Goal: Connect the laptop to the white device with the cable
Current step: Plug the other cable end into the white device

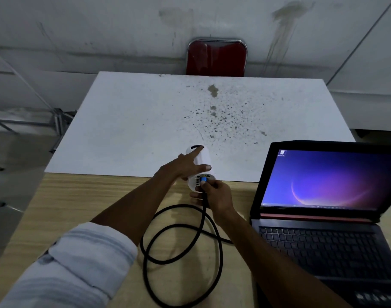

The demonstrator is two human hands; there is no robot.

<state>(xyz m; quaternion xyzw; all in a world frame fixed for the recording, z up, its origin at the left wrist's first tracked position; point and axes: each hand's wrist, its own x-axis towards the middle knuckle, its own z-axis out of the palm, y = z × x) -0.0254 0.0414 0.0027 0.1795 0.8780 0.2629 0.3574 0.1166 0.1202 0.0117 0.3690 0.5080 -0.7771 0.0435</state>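
A white cylindrical device (203, 158) lies on its side at the seam between the white table and the wooden one, its port end facing me. My left hand (183, 166) rests on top of it, fingers spread, holding it down. My right hand (216, 195) pinches the blue plug (204, 180) of a black cable (183, 247) against the ports on the device's end. The cable coils in loops on the wooden table and runs toward the open black laptop (327, 218) at the right, whose screen is lit. Where the cable ends at the laptop is hidden by my right arm.
The white table (145, 121) is stained with dark specks around its middle. A red chair (216, 57) stands behind its far edge against the wall. A metal frame (57, 121) stands on the floor at the left. The wooden table (79, 201) is nearest me.
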